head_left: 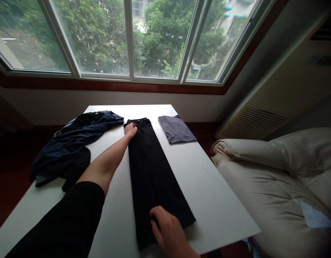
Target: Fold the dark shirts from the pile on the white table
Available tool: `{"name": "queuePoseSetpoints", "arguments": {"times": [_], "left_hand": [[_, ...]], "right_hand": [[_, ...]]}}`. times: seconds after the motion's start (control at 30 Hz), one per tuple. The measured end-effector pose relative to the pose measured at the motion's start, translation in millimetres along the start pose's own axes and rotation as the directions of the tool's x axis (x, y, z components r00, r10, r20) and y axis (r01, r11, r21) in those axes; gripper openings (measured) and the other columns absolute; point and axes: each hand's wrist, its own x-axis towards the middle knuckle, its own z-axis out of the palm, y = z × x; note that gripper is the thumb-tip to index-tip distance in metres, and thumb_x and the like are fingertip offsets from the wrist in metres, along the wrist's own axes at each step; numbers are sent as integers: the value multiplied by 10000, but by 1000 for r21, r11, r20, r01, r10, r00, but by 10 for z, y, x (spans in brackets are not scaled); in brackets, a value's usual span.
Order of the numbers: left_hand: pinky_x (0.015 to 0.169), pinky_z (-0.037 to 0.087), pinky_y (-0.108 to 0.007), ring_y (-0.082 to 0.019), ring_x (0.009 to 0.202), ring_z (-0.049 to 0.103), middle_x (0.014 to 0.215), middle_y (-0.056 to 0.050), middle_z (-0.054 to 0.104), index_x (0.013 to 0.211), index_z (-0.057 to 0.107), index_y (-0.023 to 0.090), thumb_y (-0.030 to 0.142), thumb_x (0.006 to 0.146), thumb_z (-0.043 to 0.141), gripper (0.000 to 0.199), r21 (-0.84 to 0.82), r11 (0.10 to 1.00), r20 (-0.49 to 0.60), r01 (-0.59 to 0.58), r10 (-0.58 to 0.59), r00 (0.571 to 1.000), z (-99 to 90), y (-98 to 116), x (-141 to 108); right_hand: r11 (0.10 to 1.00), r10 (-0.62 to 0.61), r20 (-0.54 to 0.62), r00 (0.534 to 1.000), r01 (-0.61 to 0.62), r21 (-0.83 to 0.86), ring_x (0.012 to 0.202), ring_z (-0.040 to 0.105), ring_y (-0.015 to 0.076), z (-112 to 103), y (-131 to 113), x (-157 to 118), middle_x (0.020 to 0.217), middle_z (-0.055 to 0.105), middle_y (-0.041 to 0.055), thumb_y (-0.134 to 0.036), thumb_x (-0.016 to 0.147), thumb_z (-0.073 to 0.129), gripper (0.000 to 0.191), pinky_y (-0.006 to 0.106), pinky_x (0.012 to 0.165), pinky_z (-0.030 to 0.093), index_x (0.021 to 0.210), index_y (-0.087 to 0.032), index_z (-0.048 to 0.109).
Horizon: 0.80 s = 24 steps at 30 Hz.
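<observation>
Head view: I am extending my left hand (131,129) to the far end of the black trousers (151,172) and am clenching its fingers on the left edge of the waist. My right hand (169,229) is hovering over or resting on the near end, at the leg openings; I cannot tell whether it is making contact. Its fingers are bending loosely, with the thumb and forefinger standing apart, so this hand is not closing on the fabric.

The black trousers are lying lengthwise along the middle of the white table (208,193), legs stacked into one panel. The waist is pointing toward the window (106,39), and the near end is widening toward me. A black sleeve (65,218) is covering my left upper arm and is crossing above the left part of the tabletop.

To the left of the trousers, a dark blue garment (79,136) is lying in a loose, creased heap and is reaching the table's left edge. Black cloth is showing at its near side. To the right, a folded grey garment (176,129) is lying flat at the right edge, apart from the trousers.

Beyond the table's right side, a beige sofa (262,179) is standing, with a pale sheet-like item (317,215) resting on its seat. A vented panel (255,122) is standing behind the sofa. Green trees (165,32) are showing through the glass.
</observation>
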Motion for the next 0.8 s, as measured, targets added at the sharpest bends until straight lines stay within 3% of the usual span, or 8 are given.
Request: {"name": "queuePoseSetpoints", "arguments": {"times": [0.17, 0.3, 0.57, 0.8], "left_hand": [[944, 490, -378, -300, 1148, 646, 1231, -166, 695, 1102, 677, 185, 255, 963, 498, 238, 57, 996, -86, 71, -66, 994, -38, -110, 73], [930, 502, -377, -299, 1137, 654, 1220, -162, 694, 1091, 677, 189, 221, 957, 486, 236, 85, 992, -89, 93, -85, 992, -4, -183, 102], [997, 477, -380, -283, 1172, 623, 1245, -126, 689, 1093, 702, 215, 282, 948, 535, 231, 128, 989, -29, -74, 79, 996, 78, -223, 76], [1055, 453, -406, -291, 1200, 605, 1284, -132, 674, 1216, 681, 202, 367, 966, 542, 331, 147, 965, 2, -218, 220, 975, 47, -266, -111]], "right_hand": [[986, -114, -154, 981, 92, -141, 824, 664, 201, 22, -6, -85, 985, 652, 35, -7, 880, 479, 361, 321, 733, 495, 1097, -265, 608], [970, -173, -295, 940, 111, -214, 820, 644, 217, 52, 4, -114, 925, 652, 30, -20, 921, 445, 307, 338, 758, 476, 1060, -243, 605], [962, -159, -354, 922, 65, -264, 741, 644, 213, 117, 50, -99, 851, 659, 17, -102, 980, 476, 188, 333, 715, 451, 1026, -245, 590], [981, -113, -320, 941, 56, -184, 794, 649, 199, -63, 126, -147, 901, 668, 18, -85, 961, 469, 220, 324, 750, 470, 997, -246, 614]]}}
